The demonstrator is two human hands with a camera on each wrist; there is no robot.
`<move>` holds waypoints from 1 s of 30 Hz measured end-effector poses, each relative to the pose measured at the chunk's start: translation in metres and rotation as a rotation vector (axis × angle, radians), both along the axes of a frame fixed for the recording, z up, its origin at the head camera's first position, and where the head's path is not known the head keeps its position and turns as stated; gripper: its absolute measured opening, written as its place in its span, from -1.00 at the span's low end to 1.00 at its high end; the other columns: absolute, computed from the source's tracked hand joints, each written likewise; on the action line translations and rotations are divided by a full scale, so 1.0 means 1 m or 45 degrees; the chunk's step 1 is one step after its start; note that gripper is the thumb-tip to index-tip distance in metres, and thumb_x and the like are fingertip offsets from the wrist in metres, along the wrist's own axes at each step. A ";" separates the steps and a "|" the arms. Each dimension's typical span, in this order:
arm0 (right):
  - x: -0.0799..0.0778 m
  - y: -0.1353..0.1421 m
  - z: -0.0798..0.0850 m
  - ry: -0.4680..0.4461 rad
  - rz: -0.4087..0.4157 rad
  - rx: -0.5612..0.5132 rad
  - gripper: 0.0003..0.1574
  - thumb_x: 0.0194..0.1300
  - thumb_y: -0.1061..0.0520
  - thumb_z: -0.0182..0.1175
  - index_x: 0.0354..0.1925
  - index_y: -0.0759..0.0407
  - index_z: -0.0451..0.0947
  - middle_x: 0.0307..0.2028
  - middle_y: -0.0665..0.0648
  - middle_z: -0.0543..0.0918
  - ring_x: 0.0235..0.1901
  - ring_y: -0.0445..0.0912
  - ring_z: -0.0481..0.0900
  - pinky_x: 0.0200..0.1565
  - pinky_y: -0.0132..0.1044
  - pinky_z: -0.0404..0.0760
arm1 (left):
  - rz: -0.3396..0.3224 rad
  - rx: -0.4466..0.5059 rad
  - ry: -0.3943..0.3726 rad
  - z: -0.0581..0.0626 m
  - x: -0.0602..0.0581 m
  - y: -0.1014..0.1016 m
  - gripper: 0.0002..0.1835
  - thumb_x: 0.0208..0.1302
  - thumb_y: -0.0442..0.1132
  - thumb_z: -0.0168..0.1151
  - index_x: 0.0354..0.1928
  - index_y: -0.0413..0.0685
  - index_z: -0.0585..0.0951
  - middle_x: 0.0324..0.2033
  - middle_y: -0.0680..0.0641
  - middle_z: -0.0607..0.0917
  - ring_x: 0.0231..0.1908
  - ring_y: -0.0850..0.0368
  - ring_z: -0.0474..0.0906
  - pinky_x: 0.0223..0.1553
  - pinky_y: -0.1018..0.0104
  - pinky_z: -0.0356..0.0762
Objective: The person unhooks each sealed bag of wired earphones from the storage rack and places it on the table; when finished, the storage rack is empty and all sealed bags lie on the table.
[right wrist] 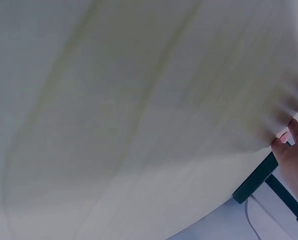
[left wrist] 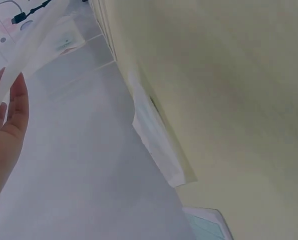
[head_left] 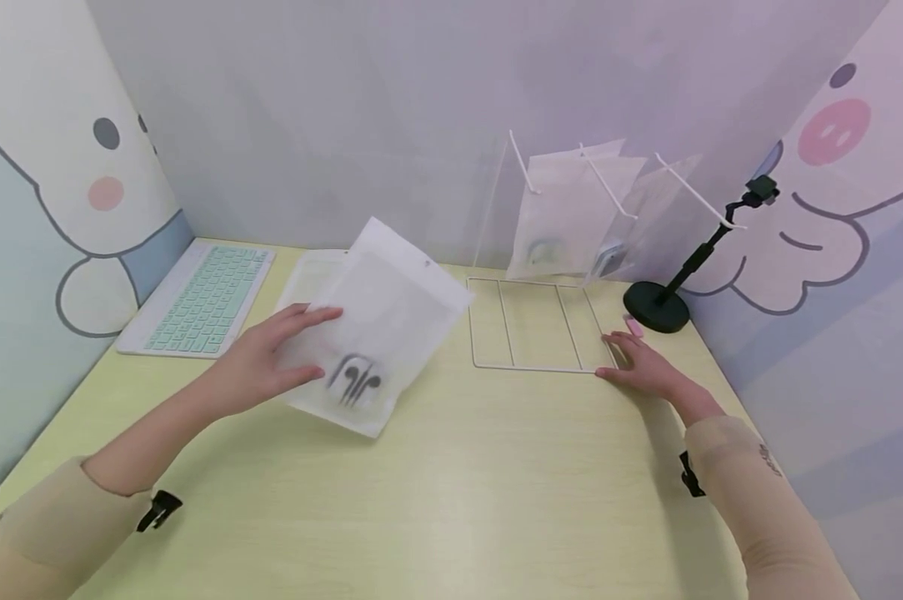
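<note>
My left hand (head_left: pixel 259 358) holds a white translucent zip bag (head_left: pixel 421 308) by its left side, tilted over the table. A pair of earphones (head_left: pixel 357 381) with dark tips shows in the bag's lower part. In the left wrist view the left hand (left wrist: pixel 11 112) has the bag (left wrist: pixel 26 52) edge-on between thumb and fingers. My right hand (head_left: pixel 646 367) is at the right end of a white wire display rack (head_left: pixel 534 367), thumb and fingertips right at its base wire. The right wrist view shows that hand (right wrist: pixel 296 155) with its fingers spread low at the table.
Similar bags (head_left: pixel 564 217) hang on the rack's prongs at the back. Another white bag (head_left: pixel 308 271) lies behind the held one. A keyboard (head_left: pixel 203 300) with mint keys sits at the left. A black stand (head_left: pixel 657 307) and a small pink item (head_left: pixel 634 327) are at the right.
</note>
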State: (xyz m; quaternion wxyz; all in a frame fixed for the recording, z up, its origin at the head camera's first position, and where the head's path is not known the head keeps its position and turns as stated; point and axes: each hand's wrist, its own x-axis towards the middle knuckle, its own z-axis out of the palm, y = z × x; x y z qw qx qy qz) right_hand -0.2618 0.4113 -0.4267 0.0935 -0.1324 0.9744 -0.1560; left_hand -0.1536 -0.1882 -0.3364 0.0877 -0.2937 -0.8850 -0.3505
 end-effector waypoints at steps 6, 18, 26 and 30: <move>0.003 0.000 0.000 0.001 0.008 0.003 0.07 0.16 -0.33 0.20 0.38 0.27 0.13 0.36 0.44 0.11 0.34 0.35 0.03 0.27 0.28 0.01 | 0.002 0.020 -0.181 -0.014 0.015 -0.014 -0.28 0.10 -0.32 0.37 0.32 0.24 0.37 0.29 -0.14 0.40 0.34 -0.35 0.09 0.23 -0.23 0.12; 0.000 -0.001 -0.001 0.013 0.022 -0.011 0.06 0.16 -0.33 0.21 0.37 0.26 0.14 0.36 0.42 0.12 0.34 0.35 0.04 0.26 0.29 0.02 | 0.036 -0.091 -0.198 -0.037 0.018 -0.043 -0.39 0.10 -0.36 0.34 0.23 0.16 0.48 0.20 -0.11 0.49 0.19 0.02 0.36 -0.08 0.27 0.54; -0.001 0.000 -0.001 0.012 0.017 0.000 0.08 0.15 -0.34 0.21 0.37 0.26 0.14 0.36 0.42 0.12 0.34 0.34 0.04 0.27 0.28 0.01 | 0.010 -0.180 -0.507 -0.042 0.013 -0.063 -0.26 0.06 -0.34 0.36 0.32 0.10 0.36 -0.04 -0.09 0.50 -0.30 0.22 0.40 -0.29 0.40 0.47; -0.001 0.001 -0.001 0.010 0.018 0.006 0.08 0.15 -0.34 0.21 0.37 0.27 0.13 0.36 0.43 0.11 0.34 0.35 0.04 0.27 0.28 0.01 | -0.023 -0.253 -0.547 -0.044 0.011 -0.070 -0.16 0.01 -0.22 0.43 0.38 0.15 0.28 0.06 -0.07 0.50 -0.20 0.18 0.41 -0.17 0.33 0.47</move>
